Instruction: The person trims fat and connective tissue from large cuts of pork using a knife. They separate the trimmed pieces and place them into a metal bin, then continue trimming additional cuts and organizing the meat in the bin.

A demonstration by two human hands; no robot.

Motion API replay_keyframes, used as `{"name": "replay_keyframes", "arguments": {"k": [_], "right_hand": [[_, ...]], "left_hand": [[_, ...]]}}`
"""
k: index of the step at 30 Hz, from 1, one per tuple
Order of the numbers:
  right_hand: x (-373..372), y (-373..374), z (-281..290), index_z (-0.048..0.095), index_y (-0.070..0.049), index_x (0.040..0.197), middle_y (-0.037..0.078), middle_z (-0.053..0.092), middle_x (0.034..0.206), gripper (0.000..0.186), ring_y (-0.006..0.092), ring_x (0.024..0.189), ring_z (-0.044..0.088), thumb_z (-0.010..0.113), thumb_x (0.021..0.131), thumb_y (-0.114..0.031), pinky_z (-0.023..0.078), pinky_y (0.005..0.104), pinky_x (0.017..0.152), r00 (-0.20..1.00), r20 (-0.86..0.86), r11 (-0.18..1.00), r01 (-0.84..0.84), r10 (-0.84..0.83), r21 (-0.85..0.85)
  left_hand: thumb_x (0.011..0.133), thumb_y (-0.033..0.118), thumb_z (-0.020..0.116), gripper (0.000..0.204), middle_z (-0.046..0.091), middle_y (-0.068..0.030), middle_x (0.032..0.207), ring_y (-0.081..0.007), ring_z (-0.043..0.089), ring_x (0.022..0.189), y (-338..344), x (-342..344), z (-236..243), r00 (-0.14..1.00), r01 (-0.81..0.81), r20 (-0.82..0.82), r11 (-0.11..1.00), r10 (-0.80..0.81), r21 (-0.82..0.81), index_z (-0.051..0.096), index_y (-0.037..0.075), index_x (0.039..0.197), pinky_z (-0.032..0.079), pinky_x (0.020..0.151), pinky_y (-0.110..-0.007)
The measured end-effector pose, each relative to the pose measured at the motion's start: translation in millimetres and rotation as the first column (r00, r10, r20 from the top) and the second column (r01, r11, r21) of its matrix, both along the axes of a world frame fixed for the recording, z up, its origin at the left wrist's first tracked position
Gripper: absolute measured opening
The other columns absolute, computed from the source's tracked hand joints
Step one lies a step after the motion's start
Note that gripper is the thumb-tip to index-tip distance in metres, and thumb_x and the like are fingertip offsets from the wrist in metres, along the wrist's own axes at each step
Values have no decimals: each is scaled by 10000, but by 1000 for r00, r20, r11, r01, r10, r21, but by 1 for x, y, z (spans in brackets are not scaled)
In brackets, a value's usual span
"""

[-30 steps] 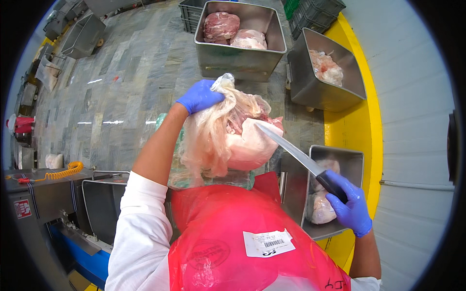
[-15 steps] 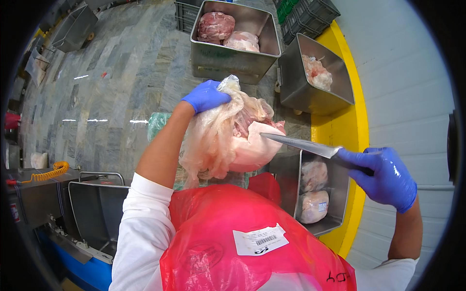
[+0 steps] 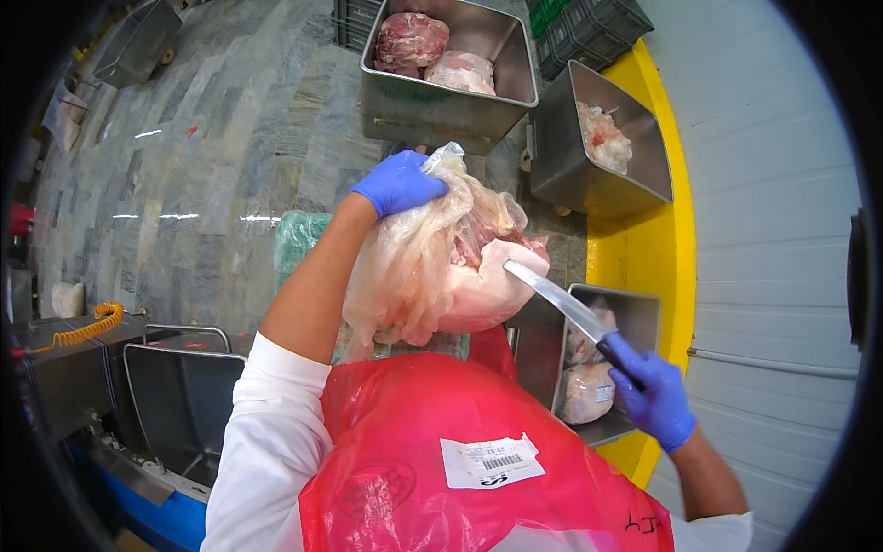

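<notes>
At the trimming station, on the far left, a coiled orange cable (image 3: 87, 324) lies on a steel machine top (image 3: 74, 377), and one empty steel tub (image 3: 189, 405) sits below it.

Moving right, the person's left hand (image 3: 397, 182), in a blue glove, is clamped on the top of a large piece of raw meat (image 3: 483, 281), gripping a loose, pale film of membrane (image 3: 405, 267) that hangs down toward the red plastic apron (image 3: 441, 460). The meat is held up in the air over the work surface, in front of the apron, not resting on anything I can see.

The right hand (image 3: 655, 397), also gloved blue, is closed around the dark handle of one long knife (image 3: 575, 315); its tip touches the meat's pale lower face.

Judgement: trimming is under way, not finished. Much membrane is already peeled loose, yet it remains attached and fat still covers the piece.

Count, left to right: one green mesh item (image 3: 299, 241) behind the forearm; one big steel bin (image 3: 441, 92) holding two trimmed cuts; one steel bin (image 3: 598, 147) holding pale scraps; one steel bin (image 3: 607, 368) by the knife hand holding at least two wrapped pieces. Two dark crates (image 3: 589, 28) stand at the top.
</notes>
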State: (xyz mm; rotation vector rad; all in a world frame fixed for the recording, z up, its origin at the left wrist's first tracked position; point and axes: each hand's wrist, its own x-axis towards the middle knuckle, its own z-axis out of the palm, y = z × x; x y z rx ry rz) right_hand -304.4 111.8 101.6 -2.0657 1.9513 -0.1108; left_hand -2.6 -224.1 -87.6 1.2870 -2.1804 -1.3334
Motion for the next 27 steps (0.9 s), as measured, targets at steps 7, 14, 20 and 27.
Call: {"name": "replay_keyframes", "arguments": {"k": [7, 14, 20, 27], "right_hand": [[9, 73, -165, 622, -132, 1455, 121, 600, 746, 554, 288, 603, 610, 757, 918, -146, 510, 419, 562, 970, 213, 960, 161, -112, -227], [14, 75, -179, 609, -134, 1472, 121, 582, 767, 590, 282, 609, 579, 762, 902, -112, 483, 402, 572, 958, 240, 955, 208, -156, -212], [-28, 54, 13, 708, -234, 1372, 125, 569, 685, 511, 283, 587, 576, 784, 873, -148, 478, 397, 580, 965, 186, 982, 189, -182, -20], [-3, -19, 94, 762, -180, 1256, 157, 647, 708, 362, 357, 602, 621, 763, 896, -143, 487, 428, 571, 991, -33, 980, 131, -127, 148]], "left_hand": [[820, 364, 663, 476, 741, -284, 1053, -425, 716, 999, -1, -3, 4, 999, -47, -16, 997, 48, 64, 755, -17, 1089, 540, 915, -448], [837, 287, 673, 411, 767, -209, 1001, -288, 735, 911, 0, -2, 6, 995, -84, -37, 987, 89, 139, 760, -21, 1095, 548, 848, -415], [839, 239, 695, 389, 772, -164, 1000, -227, 723, 879, 1, -4, -6, 984, -103, -119, 969, 132, 224, 765, -26, 1115, 559, 816, -391], [832, 254, 702, 388, 774, -178, 970, -247, 735, 889, 5, -1, 6, 987, -99, -102, 976, 120, 196, 771, -17, 1102, 562, 825, -395]]}}
